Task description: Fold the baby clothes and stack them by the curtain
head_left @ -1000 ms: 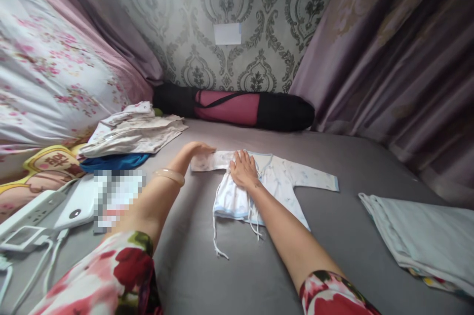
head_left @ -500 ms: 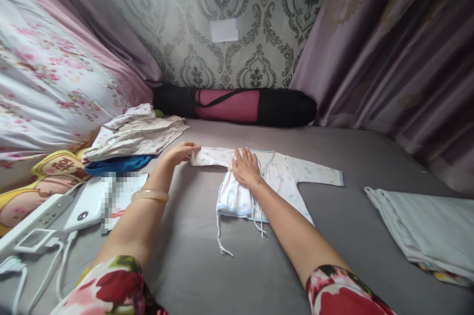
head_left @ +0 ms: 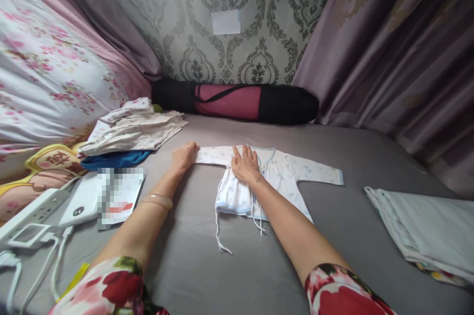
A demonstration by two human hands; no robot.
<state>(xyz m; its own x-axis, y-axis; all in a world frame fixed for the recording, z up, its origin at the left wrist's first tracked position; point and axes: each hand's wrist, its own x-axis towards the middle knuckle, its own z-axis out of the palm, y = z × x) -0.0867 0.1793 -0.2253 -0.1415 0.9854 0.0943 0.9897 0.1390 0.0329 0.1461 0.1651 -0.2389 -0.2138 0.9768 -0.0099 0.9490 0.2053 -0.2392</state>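
A small white baby shirt [head_left: 281, 181] with pale blue trim and a faint print lies spread on the grey bed sheet [head_left: 207, 275]. Its tie strings trail toward me below the hem. At the end of the left sleeve, my left hand [head_left: 184, 156] is closed around the cuff, which its fingers hide. My right hand [head_left: 245, 164] rests flat on the shirt's chest near the neckline, fingers spread. The other sleeve stretches out to the right, untouched.
Folded clothes [head_left: 137, 130] lie at the back left. Nearer are a power bank [head_left: 83, 201], a power strip [head_left: 40, 206] with cables and a flat packet [head_left: 124, 196]. A long black-and-pink bag [head_left: 229, 102] lies along the wall. Folded pale cloth [head_left: 429, 231] is at right.
My left hand has turned over at the cuff, its fingers now curled in with the back of the hand upward. My right hand stays on the chest. The view has tilted slightly.
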